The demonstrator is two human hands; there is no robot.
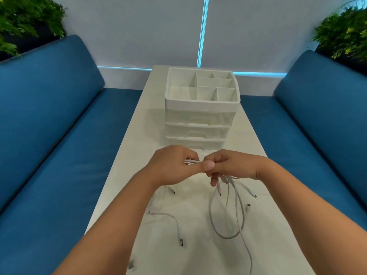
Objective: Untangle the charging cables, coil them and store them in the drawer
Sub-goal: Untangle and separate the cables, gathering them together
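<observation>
Both my hands meet above the white table, just in front of the drawer unit. My left hand grips a small bundle of white charging cables, its thumb stretched to the right. My right hand pinches the same cables, and several loops and plug ends hang from it down to the table. Another white cable with a USB plug lies loose on the table below my left forearm. The white drawer unit stands further back with its three drawers shut.
On top of the drawer unit sits an organiser tray with several compartments. Blue sofas flank the narrow table on both sides. Green plants stand in the back corners. A small plug lies at the table's near left edge.
</observation>
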